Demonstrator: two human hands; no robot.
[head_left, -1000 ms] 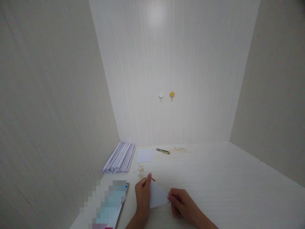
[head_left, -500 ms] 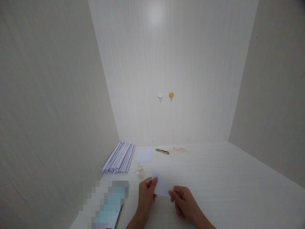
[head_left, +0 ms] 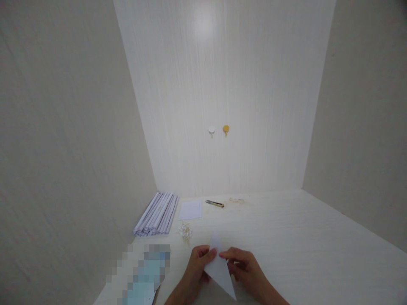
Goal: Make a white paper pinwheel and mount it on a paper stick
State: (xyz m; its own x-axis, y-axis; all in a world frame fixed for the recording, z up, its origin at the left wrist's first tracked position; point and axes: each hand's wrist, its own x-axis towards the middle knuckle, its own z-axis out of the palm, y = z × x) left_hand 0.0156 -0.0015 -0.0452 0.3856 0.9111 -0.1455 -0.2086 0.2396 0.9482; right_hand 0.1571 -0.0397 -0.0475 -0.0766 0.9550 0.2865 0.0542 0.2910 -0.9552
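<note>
Low in the head view, both of my hands pinch one white paper sheet (head_left: pixel 219 271) just above the pale tabletop (head_left: pixel 286 237). My left hand (head_left: pixel 195 271) grips its left edge with thumb and fingers closed. My right hand (head_left: pixel 244 269) holds the right edge, fingers curled. The sheet points up between my fingertips and hangs down to a lower corner near the frame's bottom.
A stack of rolled white paper tubes (head_left: pixel 157 214) lies at the back left. Beside it sit a small white paper square (head_left: pixel 190 209), a small pile of tiny pale pieces (head_left: pixel 185 231), small snips (head_left: pixel 214 203) and two wall hooks (head_left: pixel 218 129). A blurred-out object (head_left: pixel 143 275) lies at my left.
The paper has turned in my hands from lying flat towards the right to standing with a point up. My two hands have come closer together at its top.
</note>
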